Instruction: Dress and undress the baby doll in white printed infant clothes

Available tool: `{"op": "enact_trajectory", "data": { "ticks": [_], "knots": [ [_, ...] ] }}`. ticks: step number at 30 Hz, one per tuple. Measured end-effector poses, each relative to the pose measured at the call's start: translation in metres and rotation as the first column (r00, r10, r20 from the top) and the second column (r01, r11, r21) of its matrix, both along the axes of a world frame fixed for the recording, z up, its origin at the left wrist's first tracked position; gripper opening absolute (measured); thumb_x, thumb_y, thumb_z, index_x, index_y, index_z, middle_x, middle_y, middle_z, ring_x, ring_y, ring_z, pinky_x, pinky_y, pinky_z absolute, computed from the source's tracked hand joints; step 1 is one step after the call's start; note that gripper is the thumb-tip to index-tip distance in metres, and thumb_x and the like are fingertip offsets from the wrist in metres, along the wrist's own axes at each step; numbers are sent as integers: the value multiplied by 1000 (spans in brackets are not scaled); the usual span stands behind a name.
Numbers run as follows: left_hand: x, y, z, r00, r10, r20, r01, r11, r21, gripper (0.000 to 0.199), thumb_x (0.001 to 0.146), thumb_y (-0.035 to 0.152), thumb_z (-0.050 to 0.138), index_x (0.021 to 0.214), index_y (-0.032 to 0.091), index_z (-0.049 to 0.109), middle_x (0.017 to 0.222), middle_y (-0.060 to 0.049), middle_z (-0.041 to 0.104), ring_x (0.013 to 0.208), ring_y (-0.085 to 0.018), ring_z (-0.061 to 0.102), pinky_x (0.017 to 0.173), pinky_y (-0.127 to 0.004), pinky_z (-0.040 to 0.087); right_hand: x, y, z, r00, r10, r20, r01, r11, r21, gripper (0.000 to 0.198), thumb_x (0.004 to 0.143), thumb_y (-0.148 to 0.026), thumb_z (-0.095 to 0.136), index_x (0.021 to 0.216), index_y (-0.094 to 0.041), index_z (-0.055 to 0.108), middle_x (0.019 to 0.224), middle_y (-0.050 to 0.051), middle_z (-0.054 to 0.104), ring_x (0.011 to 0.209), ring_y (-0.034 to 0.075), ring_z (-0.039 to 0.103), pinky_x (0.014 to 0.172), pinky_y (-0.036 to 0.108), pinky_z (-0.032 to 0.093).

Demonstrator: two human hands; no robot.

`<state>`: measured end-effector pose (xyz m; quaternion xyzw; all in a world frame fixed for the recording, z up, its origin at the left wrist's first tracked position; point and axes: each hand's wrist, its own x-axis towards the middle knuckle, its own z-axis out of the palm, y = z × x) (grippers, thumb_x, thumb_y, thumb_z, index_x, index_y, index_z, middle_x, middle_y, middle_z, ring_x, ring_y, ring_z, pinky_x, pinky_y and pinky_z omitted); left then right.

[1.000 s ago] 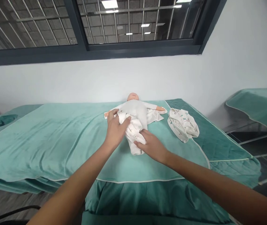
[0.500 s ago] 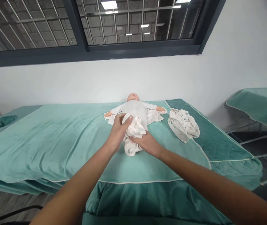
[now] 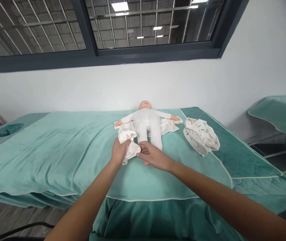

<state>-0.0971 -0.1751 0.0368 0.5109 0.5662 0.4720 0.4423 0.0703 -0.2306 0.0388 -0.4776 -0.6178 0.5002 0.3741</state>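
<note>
1. The left hand [image 3: 119, 151] pinches the white cloth [image 3: 131, 149] beside the doll [image 3: 145, 117].
2. The right hand [image 3: 155, 156] half curls at its edge; any grip is unclear.
3. It looks soft and light; edges should hold best.

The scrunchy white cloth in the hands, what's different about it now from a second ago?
The white cloth moved left, from in front of the doll, so both its legs show now. The left hand still holds it; the right hand is at its edge, its grip unclear. The doll still lies with arms spread, and the patterned cloth still lies to the right.
</note>
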Motion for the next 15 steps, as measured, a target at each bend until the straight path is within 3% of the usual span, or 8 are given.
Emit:
{"op": "enact_trajectory", "data": {
  "ticks": [3, 6, 8, 9, 11, 13, 15],
  "knots": [
    [-6, 12, -5, 977, -25, -212, 29, 999, 17, 42, 71, 27, 67, 111, 13, 62, 109, -13, 69, 109, -33, 63, 95, -48, 49, 8, 9, 7, 993, -104, 48, 99, 991, 89, 32, 85, -41, 62, 112, -24, 57, 116, 6, 61, 112, 20, 57, 95, 37, 49],
    [1, 16, -3, 884, 77, -461, 52, 964, 259, 53, 73, 22, 65, 125, 13, 56, 141, -20, 51, 139, -36, 38, 114, -54, 31, 22, 37, 11, 975, -215, 65, 199, 961, 191, 27, 87, -39, 58, 109, -24, 57, 119, 5, 60, 115, 20, 56, 102, 39, 45],
    [10, 16, 0, 862, 68, -502, 152, 911, 384, 56, 81, 25, 60, 135, 14, 49, 154, -18, 36, 148, -31, 24, 121, -51, 20, 36, 68, 8, 947, -313, 67, 282, 915, 290, 32, 86, -40, 58, 113, -23, 55, 125, 7, 56, 116, 21, 55, 101, 39, 46],
    [15, 17, 1, 878, -15, -478, 214, 906, 364, 56, 85, 28, 57, 138, 15, 46, 155, -16, 35, 148, -29, 25, 122, -49, 19, 45, 88, 5, 929, -363, 71, 316, 878, 359, 37, 85, -42, 58, 117, -23, 53, 128, 8, 53, 118, 21, 54, 102, 39, 46],
    [27, 21, 0, 923, -187, -337, 265, 942, 203, 55, 88, 36, 56, 139, 18, 47, 152, -15, 42, 145, -29, 33, 121, -49, 22, 63, 131, -2, 875, -472, 109, 370, 796, 480, 51, 82, -45, 61, 125, -21, 49, 135, 12, 47, 127, 25, 47, 106, 42, 43],
    [38, 30, -3, 959, -253, -124, 260, 965, 42, 56, 84, 42, 62, 134, 19, 51, 145, -15, 50, 140, -32, 40, 117, -50, 30, 81, 176, -7, 802, -565, 193, 411, 757, 508, 68, 79, -51, 63, 134, -17, 43, 141, 17, 41, 134, 30, 40, 112, 47, 36],
    [47, 41, -7, 963, -253, 87, 260, 962, -80, 56, 81, 44, 67, 130, 21, 54, 139, -14, 57, 134, -34, 48, 111, -49, 39, 97, 218, -9, 748, -606, 269, 450, 762, 466, 84, 76, -57, 65, 142, -14, 36, 148, 21, 35, 140, 34, 33, 116, 49, 29]
  ]
}}
